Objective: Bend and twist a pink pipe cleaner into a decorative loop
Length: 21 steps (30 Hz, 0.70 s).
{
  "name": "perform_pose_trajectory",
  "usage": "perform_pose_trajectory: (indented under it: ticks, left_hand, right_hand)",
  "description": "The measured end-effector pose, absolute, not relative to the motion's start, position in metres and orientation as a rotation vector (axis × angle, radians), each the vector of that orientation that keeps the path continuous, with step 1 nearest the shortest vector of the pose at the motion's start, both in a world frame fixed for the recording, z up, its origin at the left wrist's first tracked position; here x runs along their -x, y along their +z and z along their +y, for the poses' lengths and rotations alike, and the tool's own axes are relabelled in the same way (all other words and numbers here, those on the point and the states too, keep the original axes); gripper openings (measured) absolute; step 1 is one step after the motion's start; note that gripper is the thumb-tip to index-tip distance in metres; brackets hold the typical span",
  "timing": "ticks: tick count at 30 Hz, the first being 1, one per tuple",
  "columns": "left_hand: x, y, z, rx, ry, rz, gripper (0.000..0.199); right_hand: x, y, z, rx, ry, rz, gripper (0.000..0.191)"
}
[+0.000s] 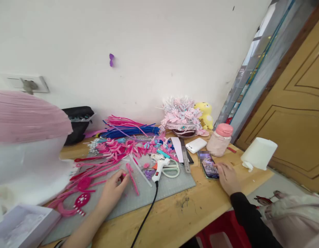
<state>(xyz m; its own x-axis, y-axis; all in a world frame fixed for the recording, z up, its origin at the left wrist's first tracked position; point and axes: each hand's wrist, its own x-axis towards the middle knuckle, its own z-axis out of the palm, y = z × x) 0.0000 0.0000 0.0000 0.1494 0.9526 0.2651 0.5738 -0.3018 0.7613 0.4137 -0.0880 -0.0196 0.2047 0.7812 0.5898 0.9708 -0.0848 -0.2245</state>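
Both hands are down on the work surface. Left hand (111, 193) rests on the grey cutting mat (174, 186), fingers curled narrow, tips pinching the end of a pink pipe cleaner piece (132, 179). Right hand (227, 177), in a black sleeve, lies flat on the wooden table (190, 210), fingers loosely spread, tips touching the lower edge of one phone (210, 167); it grips nothing.

Left to right I log: one white box (22, 225) at the near corner; one pink-topped blurred shape close to the lens, which I cannot identify; one black pouch (78, 124) against the wall; a pile of pink and blue pipe cleaners (128, 132), too many to count; one white glue gun (159, 168) with a black cord; one pair of pale scissors (171, 169); one steel ruler (185, 156); one pink headdress (181, 115); one yellow plush toy (205, 115); one white power bank (195, 145); one pink-lidded bottle (220, 139); one white paper roll (258, 153).

Room: plain white wall behind, one wall socket (27, 83) at left, brown wooden door (296, 113) at right.
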Motion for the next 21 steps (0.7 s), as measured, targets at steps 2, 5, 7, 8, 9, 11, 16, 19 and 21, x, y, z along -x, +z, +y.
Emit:
perform_pose_trajectory:
  ticks: [2,5,7,8,9,11,16,19,21]
  left_hand:
    - [0.0,0.0,0.0,-1.937,1.009,1.453,0.028]
    - [0.001,-0.002,0.0,-1.931,1.004,1.453,0.028]
    - [0.001,-0.002,0.001,-1.932,1.005,1.451,0.028]
    - [0.001,-0.002,0.001,-1.931,1.004,1.45,0.028]
    - [0.001,-0.002,0.001,-1.93,1.003,1.45,0.028]
    - [0.001,-0.002,0.001,-1.927,1.002,1.453,0.028]
    - [0.0,-0.001,0.0,-1.917,1.007,1.468,0.028]
    - [-0.001,0.0,-0.001,-1.917,1.008,1.462,0.028]
    - [-0.001,0.001,-0.001,-1.916,1.004,1.455,0.028]
  right_hand:
    - [-0.413,-0.019,-0.088,1.916,-0.428,-1.613,0.043]
    - [-0.413,-0.019,-0.087,1.914,-0.414,-1.608,0.043]
    - [-0.412,-0.018,-0.088,1.903,-0.419,-1.6,0.043]
    - [-0.411,-0.017,-0.089,1.887,-0.427,-1.593,0.043]
    - [-0.411,-0.016,-0.091,1.863,-0.439,-1.587,0.043]
    - [-0.41,-0.015,-0.094,1.781,-0.469,-1.591,0.042]
    - [-0.409,-0.013,-0.1,1.614,-0.489,-1.635,0.038]
    - [-0.408,-0.012,-0.099,1.672,-0.457,-1.611,0.039]
    - [-0.409,-0.012,-0.097,1.72,-0.446,-1.605,0.041]
